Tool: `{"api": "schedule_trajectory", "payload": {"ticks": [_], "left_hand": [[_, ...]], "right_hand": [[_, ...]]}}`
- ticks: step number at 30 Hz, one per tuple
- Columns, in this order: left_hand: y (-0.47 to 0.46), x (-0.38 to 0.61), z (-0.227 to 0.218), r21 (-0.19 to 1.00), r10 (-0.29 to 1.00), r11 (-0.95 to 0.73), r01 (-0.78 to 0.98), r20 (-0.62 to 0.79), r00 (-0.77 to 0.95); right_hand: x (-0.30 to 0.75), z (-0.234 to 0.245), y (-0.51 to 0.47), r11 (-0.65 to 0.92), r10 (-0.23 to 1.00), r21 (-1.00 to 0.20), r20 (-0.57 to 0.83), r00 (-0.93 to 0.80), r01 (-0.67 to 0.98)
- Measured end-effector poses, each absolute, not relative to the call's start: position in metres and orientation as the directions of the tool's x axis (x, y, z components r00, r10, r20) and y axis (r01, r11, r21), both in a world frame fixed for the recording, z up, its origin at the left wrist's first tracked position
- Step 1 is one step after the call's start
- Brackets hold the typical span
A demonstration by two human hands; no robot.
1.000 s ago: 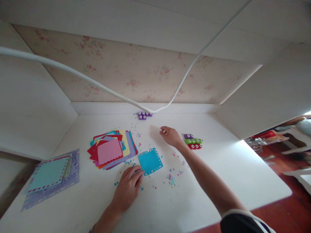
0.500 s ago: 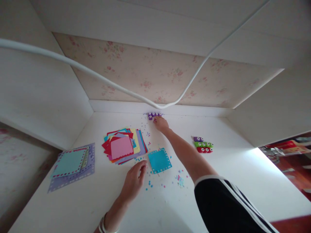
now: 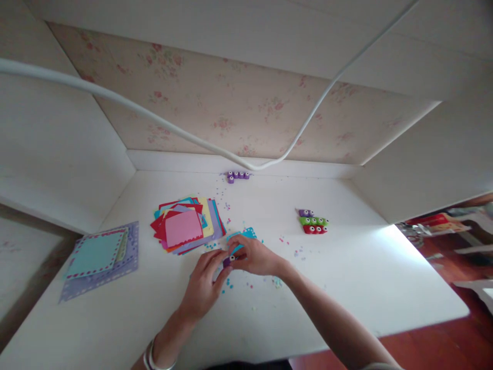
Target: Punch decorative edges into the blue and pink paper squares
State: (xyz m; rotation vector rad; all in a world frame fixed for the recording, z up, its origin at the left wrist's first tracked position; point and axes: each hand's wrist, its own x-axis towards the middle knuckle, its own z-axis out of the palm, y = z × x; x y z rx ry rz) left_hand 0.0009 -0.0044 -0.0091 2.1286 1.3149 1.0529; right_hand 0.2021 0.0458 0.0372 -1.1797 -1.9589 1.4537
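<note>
My right hand (image 3: 256, 256) is closed on a small purple punch (image 3: 228, 261) low over the white table (image 3: 346, 277). It covers most of a blue square of paper (image 3: 246, 234); only the far edge of that square shows. My left hand (image 3: 204, 282) lies beside it with its fingertips touching the purple punch and the blue paper's near corner. Tiny paper dots (image 3: 227, 282) are scattered around both hands.
A fanned pile of coloured paper squares (image 3: 185, 226) lies left of the hands. Bordered sheets (image 3: 98, 254) lie at the far left. Purple punches (image 3: 238, 176) stand by the back wall. Purple, green and red punches (image 3: 313, 221) sit at the right. A white cable (image 3: 154, 121) hangs overhead.
My right hand went back to the purple punches at the wall, took one, and brought it down to the blue square. My left hand stayed by the square.
</note>
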Motion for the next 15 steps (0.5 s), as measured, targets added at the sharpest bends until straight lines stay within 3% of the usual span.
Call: {"api": "schedule_trajectory", "payload": {"ticks": [5, 9, 11, 15], "left_hand": [[-0.007, -0.001, -0.014, 0.612, 0.831, -0.555, 0.564, 0.378, 0.408], [-0.008, 0.000, -0.015, 0.578, 0.831, -0.556, 0.597, 0.356, 0.429], [-0.008, 0.001, -0.014, 0.574, 0.840, -0.541, 0.615, 0.328, 0.432], [-0.009, 0.003, -0.013, 0.551, 0.851, -0.525, 0.649, 0.310, 0.425]], "right_hand": [[0.199, 0.020, 0.025, 0.031, 0.871, -0.931, -0.154, -0.467, 0.364], [0.206, 0.028, 0.014, 0.109, 0.910, -0.889, -0.091, -0.406, 0.444], [0.212, 0.032, 0.012, 0.105, 0.966, -0.818, -0.051, -0.253, 0.566], [0.224, 0.027, 0.014, -0.057, 0.997, -0.551, 0.012, 0.076, 0.833]]}}
